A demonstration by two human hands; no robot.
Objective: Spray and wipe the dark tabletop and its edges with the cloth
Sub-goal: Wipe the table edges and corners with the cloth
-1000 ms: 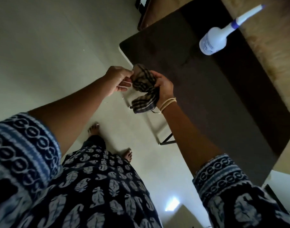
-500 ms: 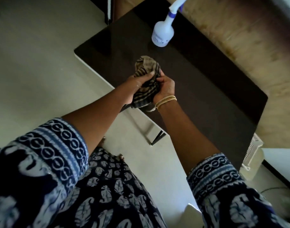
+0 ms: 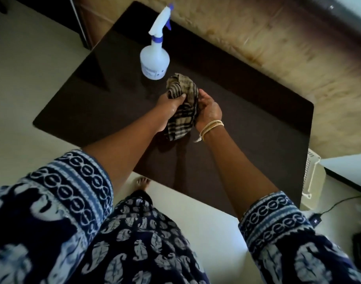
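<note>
Head view, looking steeply down: a checked cloth (image 3: 182,107), tan with dark stripes, is bunched up between both hands above the middle of the dark tabletop (image 3: 247,128). The left hand (image 3: 171,103) grips the cloth from the left side, its thumb curled over the front of the bundle. The right hand (image 3: 209,110) holds it from the right, fingers bent into the folds, with pale bangles (image 3: 212,127) round that wrist. The top of the cloth sticks up past the fingers and a loose end hangs down below the palms; whether that end touches the tabletop I cannot tell. Just beyond the cloth, toward the far edge, a white spray bottle (image 3: 155,62) with a blue trigger and collar stands upright on the tabletop, apart from both hands. The tabletop is a dark brown rectangle with rounded corners, set against a mottled tan wall (image 3: 278,48). Pale floor (image 3: 32,78) lies to the left and near side. Blue and white patterned sleeves cover both upper arms, and bare toes (image 3: 143,181) show at the near edge. A white slatted box (image 3: 311,181) sits at the right end of the table.
</note>
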